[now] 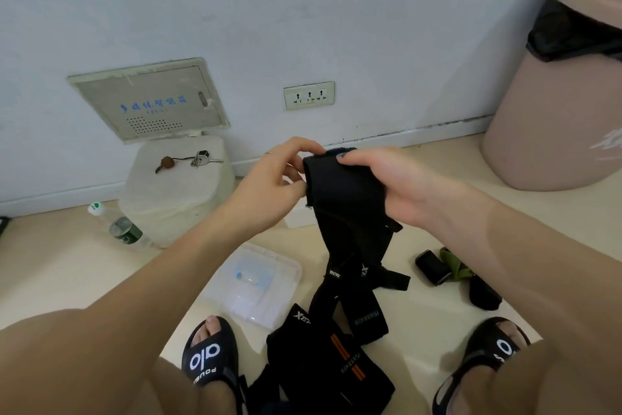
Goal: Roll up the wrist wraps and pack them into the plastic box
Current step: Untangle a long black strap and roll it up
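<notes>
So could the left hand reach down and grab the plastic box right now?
Probably not yet. The left hand is busy pinching the black wrist wrap together with the right hand. The clear plastic box lies open to reach on the floor just below, so letting go would likely free it.

The wrist wrap (343, 192) is black. One wrap (346, 361) on the cream floor (420, 323) has orange stripes. The plastic box (255, 280) is clear, the bin (552, 112) pink.
</notes>
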`<state>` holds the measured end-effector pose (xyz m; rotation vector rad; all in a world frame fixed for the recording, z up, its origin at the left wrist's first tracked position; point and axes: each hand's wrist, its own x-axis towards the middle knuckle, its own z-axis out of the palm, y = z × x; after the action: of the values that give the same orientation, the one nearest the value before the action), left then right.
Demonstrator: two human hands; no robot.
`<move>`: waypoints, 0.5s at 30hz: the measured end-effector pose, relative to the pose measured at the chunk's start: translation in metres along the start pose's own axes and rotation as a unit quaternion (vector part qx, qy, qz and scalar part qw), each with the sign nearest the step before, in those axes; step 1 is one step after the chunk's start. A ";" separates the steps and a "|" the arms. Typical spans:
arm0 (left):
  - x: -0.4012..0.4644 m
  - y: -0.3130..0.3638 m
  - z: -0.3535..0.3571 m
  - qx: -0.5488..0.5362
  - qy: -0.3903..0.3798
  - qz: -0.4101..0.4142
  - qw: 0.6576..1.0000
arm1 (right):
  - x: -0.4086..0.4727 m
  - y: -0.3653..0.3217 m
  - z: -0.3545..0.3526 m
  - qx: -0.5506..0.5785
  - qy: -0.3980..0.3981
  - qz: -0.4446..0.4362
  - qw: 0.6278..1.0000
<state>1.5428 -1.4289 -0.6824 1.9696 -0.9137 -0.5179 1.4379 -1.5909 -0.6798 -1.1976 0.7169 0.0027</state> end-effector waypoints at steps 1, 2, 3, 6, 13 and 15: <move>0.000 -0.002 -0.003 0.005 -0.017 0.013 1.000 | -0.002 -0.002 -0.001 0.002 -0.012 0.008 1.000; 0.000 -0.004 -0.006 0.006 -0.035 0.027 0.999 | -0.003 -0.004 -0.003 0.003 -0.024 0.011 1.000; 0.000 -0.006 -0.008 0.018 -0.051 0.044 0.998 | -0.004 -0.005 -0.004 0.002 -0.038 0.013 0.999; -0.002 -0.008 -0.008 0.069 -0.059 0.114 0.989 | -0.006 -0.005 -0.004 0.012 -0.085 0.031 0.996; -0.001 -0.006 0.014 0.091 -0.073 0.158 0.981 | -0.004 0.007 0.005 -0.003 -0.103 0.050 0.993; -0.001 -0.002 0.015 0.060 -0.080 0.138 0.985 | -0.006 0.007 0.006 -0.016 -0.097 0.042 0.994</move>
<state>1.5330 -1.4355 -0.6921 1.8860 -1.3241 -0.4724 1.4339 -1.5812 -0.6819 -1.1779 0.5974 0.1985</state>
